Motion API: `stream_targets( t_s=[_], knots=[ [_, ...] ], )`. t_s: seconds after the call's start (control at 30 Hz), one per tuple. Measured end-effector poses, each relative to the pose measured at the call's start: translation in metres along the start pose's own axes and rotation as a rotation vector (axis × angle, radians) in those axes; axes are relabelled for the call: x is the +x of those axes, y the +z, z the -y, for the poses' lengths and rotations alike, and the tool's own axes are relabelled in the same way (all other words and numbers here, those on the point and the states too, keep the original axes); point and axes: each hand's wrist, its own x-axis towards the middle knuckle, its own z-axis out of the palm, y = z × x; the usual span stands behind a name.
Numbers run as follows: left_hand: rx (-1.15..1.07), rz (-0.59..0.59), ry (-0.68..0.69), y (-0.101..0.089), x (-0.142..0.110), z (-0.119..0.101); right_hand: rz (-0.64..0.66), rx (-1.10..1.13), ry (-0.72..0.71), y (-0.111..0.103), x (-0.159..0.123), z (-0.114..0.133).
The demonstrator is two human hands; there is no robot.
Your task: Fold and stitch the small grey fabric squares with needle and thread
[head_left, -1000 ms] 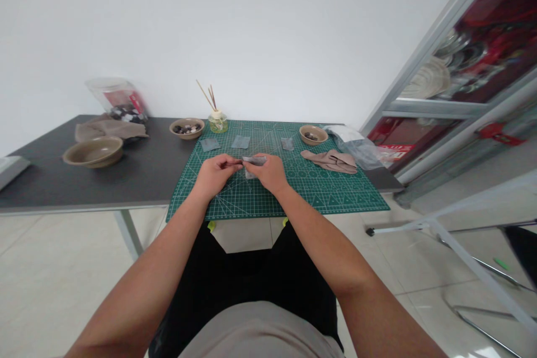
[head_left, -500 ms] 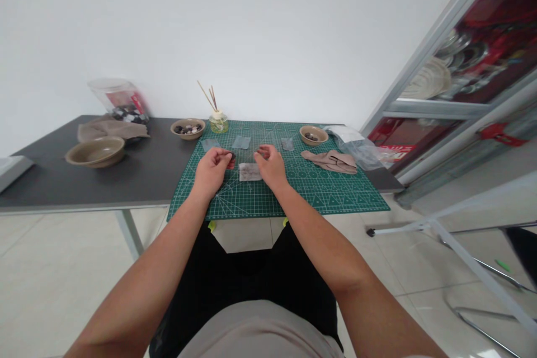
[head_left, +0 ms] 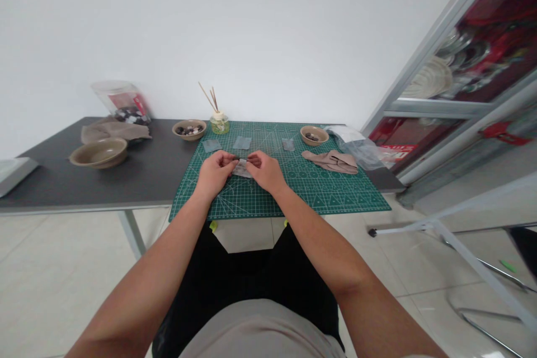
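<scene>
My left hand (head_left: 213, 174) is closed, its thumb and fingers pinching a small dark stone (head_left: 236, 158). Close on the other side, my right hand (head_left: 267, 172) has its fingers pinched at the right part of a small grey-white folded cloth (head_left: 242, 169). The cloth lies between both hands, partly covered by their fingers, over the green cutting mat (head_left: 251, 201). Small clear plastic bags lie beyond the hands: one on the left (head_left: 212, 146), one in the middle (head_left: 242, 143) and one on the right (head_left: 288, 145).
At the left are a bowl of stones (head_left: 189, 130), a larger bowl (head_left: 99, 153), a brown cloth (head_left: 94, 131) and a clear jar (head_left: 126, 102). A reed diffuser (head_left: 219, 123) stands behind the mat. Rightward are another bowl (head_left: 314, 135), a brown cloth (head_left: 333, 161) and plastic wrapping (head_left: 356, 148).
My hands have come together over the folded cloth. The left brought the dark stone rightward to it, and the right moved left onto the cloth, which now appears slightly shifted and bunched.
</scene>
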Motion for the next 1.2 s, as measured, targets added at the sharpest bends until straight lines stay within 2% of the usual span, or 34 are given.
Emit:
stream_targets(
  t_s=[0.1,0.23,0.4,0.5,0.63,0.77,0.9,1.07,1.2],
  knots=[
    [0.001,0.038,0.009,0.0,-0.002,-0.004,0.056,0.096,-0.054,-0.001,0.0,-0.002],
    [0.07,0.112,0.077,-0.001,-0.003,-0.003,0.138,0.083,-0.1,-0.002,-0.001,-0.002],
    [0.262,0.094,0.139,0.002,-0.002,0.003,0.064,0.056,-0.054,-0.001,0.0,-0.004],
    [0.452,0.18,0.204,0.004,-0.002,0.003,0.031,-0.002,-0.05,-0.002,0.0,-0.003],
    [0.621,0.26,0.266,0.005,-0.004,0.0,0.046,-0.174,-0.114,-0.011,0.001,0.003],
    [0.656,0.27,0.247,0.008,-0.004,0.001,0.118,-0.237,-0.126,-0.021,0.001,0.009],
    [0.65,0.258,0.242,0.01,-0.002,0.003,0.156,-0.379,-0.185,-0.022,0.005,0.009],
    [0.739,0.262,0.147,0.011,0.0,-0.001,0.172,-0.417,-0.211,-0.017,0.012,0.0],
    [0.759,0.223,0.095,0.013,-0.002,-0.005,0.21,-0.417,-0.19,-0.016,0.015,-0.01]
  ],
)
